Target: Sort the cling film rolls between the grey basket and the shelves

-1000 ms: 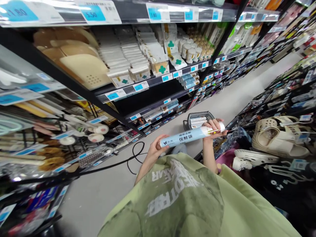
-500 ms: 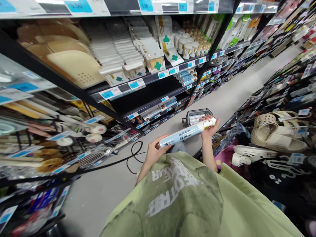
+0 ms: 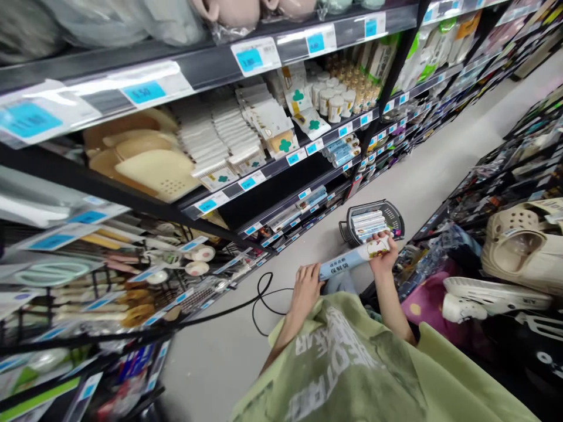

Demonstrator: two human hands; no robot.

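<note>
A slim, smooth blue-and-white roll (image 3: pixel 345 263) is held on the person's side of the basket (image 3: pixel 393 214): left hand (image 3: pixel 308 282) fingers curled over its blue end, right hand (image 3: pixel 382 253) fingers wrapped round its white end. The step looks like two-handed steadying; the next move calls for both ends supported. The dark, slotted basket holds glossy cylinders (image 3: pixel 368 224); right of it sit perforated cream clogs (image 3: pixel 545 252).

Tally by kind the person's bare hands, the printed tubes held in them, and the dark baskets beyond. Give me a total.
Left hand and right hand: 2
Blue-and-white tube, held: 1
Dark basket: 1
Total: 4
</note>
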